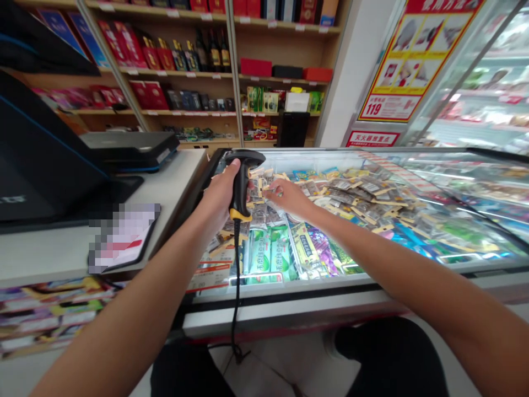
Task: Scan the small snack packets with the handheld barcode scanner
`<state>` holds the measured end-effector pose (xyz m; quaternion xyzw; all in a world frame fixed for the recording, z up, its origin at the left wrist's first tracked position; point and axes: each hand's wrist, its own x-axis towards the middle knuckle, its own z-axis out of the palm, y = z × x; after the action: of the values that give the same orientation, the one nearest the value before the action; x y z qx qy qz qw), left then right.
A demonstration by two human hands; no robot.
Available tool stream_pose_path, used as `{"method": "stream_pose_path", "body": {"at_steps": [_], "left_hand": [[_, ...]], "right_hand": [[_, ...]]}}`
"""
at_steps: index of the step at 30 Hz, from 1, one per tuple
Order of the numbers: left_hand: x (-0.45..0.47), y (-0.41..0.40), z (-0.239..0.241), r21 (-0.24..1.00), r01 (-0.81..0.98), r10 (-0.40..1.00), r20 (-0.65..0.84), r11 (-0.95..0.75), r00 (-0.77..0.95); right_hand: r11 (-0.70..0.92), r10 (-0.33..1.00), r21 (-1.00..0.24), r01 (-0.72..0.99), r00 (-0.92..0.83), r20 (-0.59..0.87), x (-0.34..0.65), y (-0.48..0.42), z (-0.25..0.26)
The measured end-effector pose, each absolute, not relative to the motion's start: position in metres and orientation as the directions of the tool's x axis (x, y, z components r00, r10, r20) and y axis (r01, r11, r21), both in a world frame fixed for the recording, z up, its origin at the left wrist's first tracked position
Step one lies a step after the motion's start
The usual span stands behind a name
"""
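My left hand (223, 190) is wrapped around the grip of a black and yellow barcode scanner (241, 187), its head pointing right and its cord hanging down. Just right of it, my right hand (287, 197) is closed in a pinch. At its fingertips is a small packet (259, 184) with a tan edge, partly hidden among others. Both hands are over a glass-topped chest freezer (289, 292). Many similar dark packets with tan strips (367, 193) lie spread across the top, right of my hands. Green-and-white ice pop packs (268, 253) show below the hands.
On the left, a white counter (182, 171) carries a dark checkout terminal (45, 154), a flat black scale (132, 146) and a phone (128, 237). The scanner cord (237, 275) hangs past the freezer's front edge. Shelves with boxes and bottles (215, 52) stand behind.
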<state>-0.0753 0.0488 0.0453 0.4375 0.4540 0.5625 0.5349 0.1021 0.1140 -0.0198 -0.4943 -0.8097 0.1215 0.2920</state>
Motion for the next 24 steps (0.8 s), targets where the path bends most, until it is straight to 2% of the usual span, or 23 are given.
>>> {"method": "stream_pose_path", "body": {"at_steps": [1, 5, 10, 13, 15, 17, 20, 22, 24], "left_hand": [[-0.076, 0.049, 0.045, 0.978, -0.205, 0.998, 0.009, -0.020, -0.056], [-0.077, 0.049, 0.043, 0.982, -0.184, 0.996, 0.013, -0.030, -0.090], [-0.079, 0.046, 0.044, 0.985, -0.168, 0.996, 0.033, -0.047, -0.086], [-0.080, 0.046, 0.044, 0.985, -0.160, 0.995, 0.047, -0.060, -0.083], [-0.079, 0.047, 0.043, 0.985, -0.156, 0.996, 0.065, -0.074, -0.065], [-0.079, 0.048, 0.040, 0.986, -0.137, 0.995, 0.092, -0.096, -0.038], [-0.078, 0.052, 0.034, 0.989, -0.100, 0.994, 0.107, -0.106, -0.001], [-0.076, 0.052, 0.029, 0.993, -0.072, 0.995, 0.092, -0.090, 0.033], [-0.073, 0.050, 0.026, 0.997, -0.018, 0.991, 0.082, -0.081, 0.102]], "right_hand": [[0.473, 0.875, -0.487, 0.734, -0.326, 0.359, 0.091, 0.116, -0.022], [0.485, 0.846, -0.365, 0.795, -0.320, 0.427, 0.063, 0.125, -0.024], [0.543, 0.776, -0.343, 0.766, -0.303, 0.553, 0.069, 0.130, -0.017], [0.622, 0.761, -0.437, 0.649, -0.371, 0.533, 0.090, 0.128, -0.011], [0.610, 0.789, -0.539, 0.581, -0.378, 0.485, 0.108, 0.125, -0.008], [0.519, 0.855, -0.651, 0.555, -0.321, 0.407, 0.126, 0.122, -0.008], [0.293, 0.956, -0.815, 0.501, -0.174, 0.237, 0.150, 0.120, -0.014], [0.185, 0.983, -0.880, 0.438, -0.098, 0.158, 0.162, 0.121, -0.019], [0.158, 0.987, -0.903, 0.399, -0.085, 0.135, 0.170, 0.124, -0.023]]}}
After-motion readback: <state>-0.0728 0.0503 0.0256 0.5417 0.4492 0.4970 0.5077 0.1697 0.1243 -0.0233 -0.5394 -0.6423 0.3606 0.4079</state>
